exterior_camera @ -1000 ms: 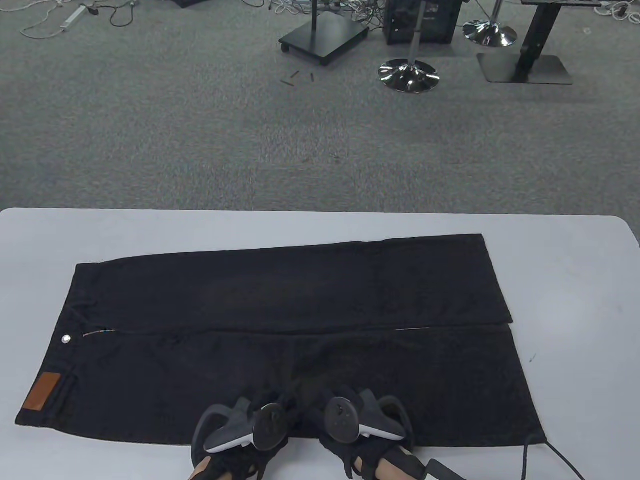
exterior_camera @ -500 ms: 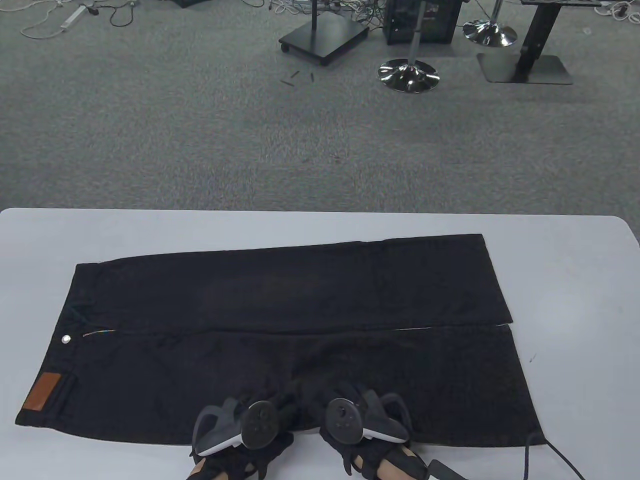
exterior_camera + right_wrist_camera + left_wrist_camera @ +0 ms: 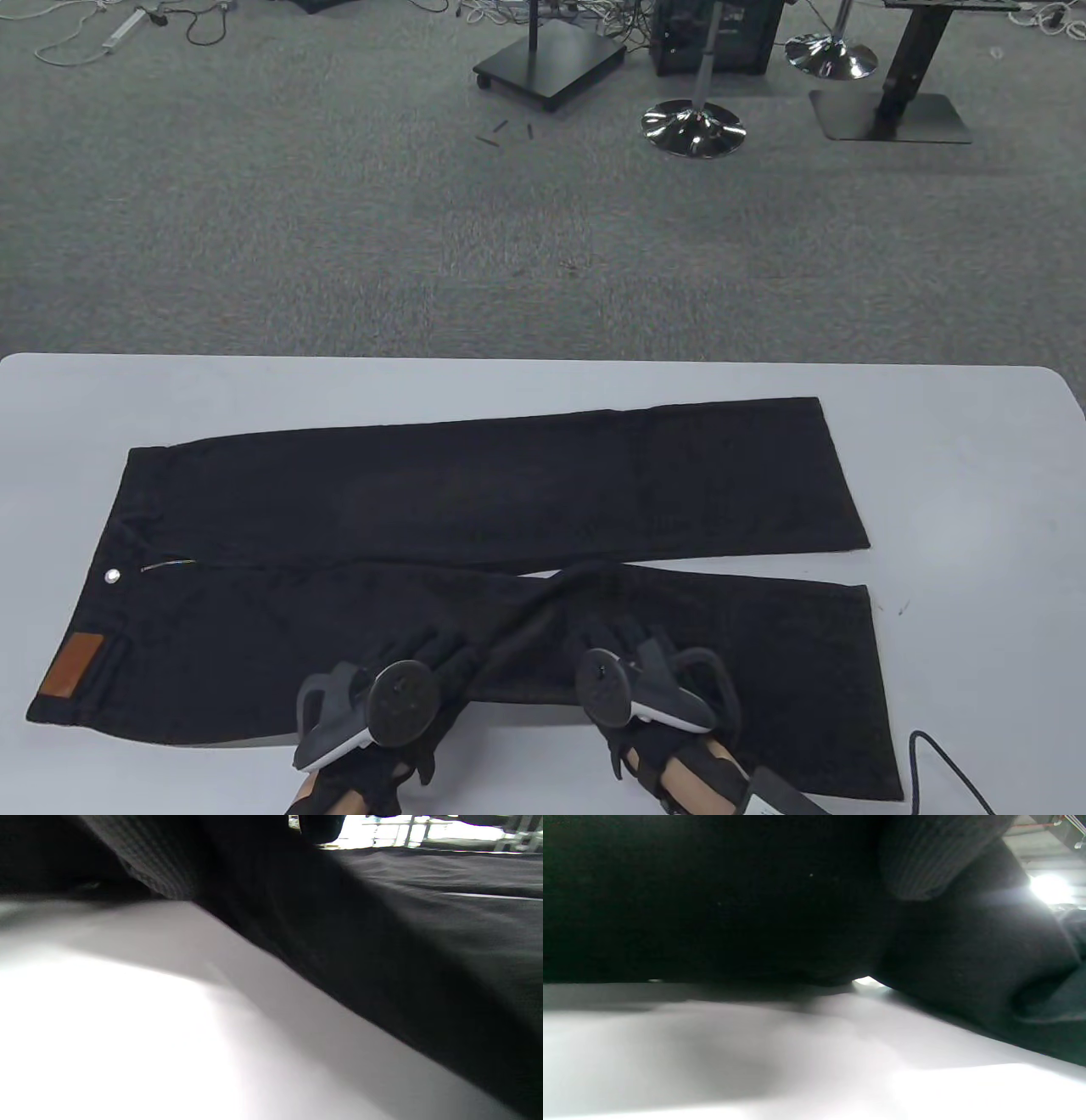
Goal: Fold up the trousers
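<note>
Black trousers (image 3: 475,543) spread flat across white table (image 3: 976,475), waistband to the left with brown leather patch (image 3: 72,664) and metal button (image 3: 111,576) showing, hems to the right. Far leg lying flat; near leg lifted along its near edge at mid-length, a raised ridge of cloth running toward the inseam.

Left hand (image 3: 399,679) and right hand (image 3: 624,658) both under or on that lifted edge, side by side, fingers closed round the fabric as judged from the bunching (actual finger contact hidden by trackers and dark cloth; wrist views give only dark fabric above the tabletop). Grip therefore inferred, not confirmed.

Step judged: carrying near leg over onto far leg. To do well: keep both holds level, lift only enough to clear, lay outer seam to outer seam, match hems at right. Hands close together (ends of the leg likely to lag and drag); advisable to smooth outward afterwards.

Black cable (image 3: 950,764) near right table corner, apart from the cloth.
</note>
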